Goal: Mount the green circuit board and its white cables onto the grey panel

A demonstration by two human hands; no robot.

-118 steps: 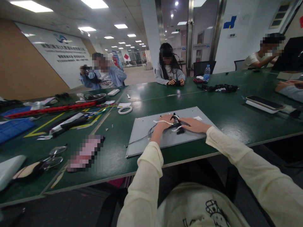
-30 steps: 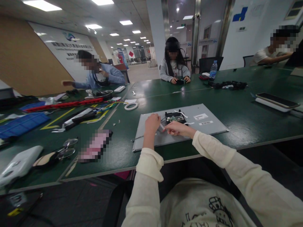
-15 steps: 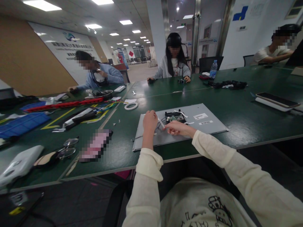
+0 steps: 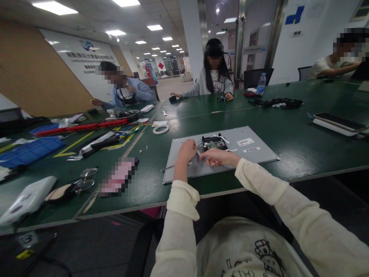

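A flat grey panel (image 4: 250, 131) lies before me on the green table, with a black frame holding a green circuit board (image 4: 213, 144) on it. Over the panel's left part, a short white strip of tape (image 4: 198, 153) runs between my two hands. My left hand (image 4: 187, 151) pinches its upper end, close to thin dark cables beside the board. The thumb and forefinger of my right hand (image 4: 215, 157) close on the lower end, the other fingers curled. More white strips (image 4: 221, 138) lie at the board's edges. A thin dark cable (image 4: 168, 168) sticks out at the panel's left edge.
A roll of white tape (image 4: 160, 129) lies beyond the panel. To the left are a pink phone (image 4: 119, 175), glasses (image 4: 84, 180), a white device (image 4: 27, 200) and a blue tray (image 4: 33, 150). A phone (image 4: 340, 121) rests at right. Other people sit around the table.
My left hand has come down toward the panel and closer to my right hand, lowering the strip's upper end. My right hand has hardly moved. Across the table, a person's hand has shifted outward.
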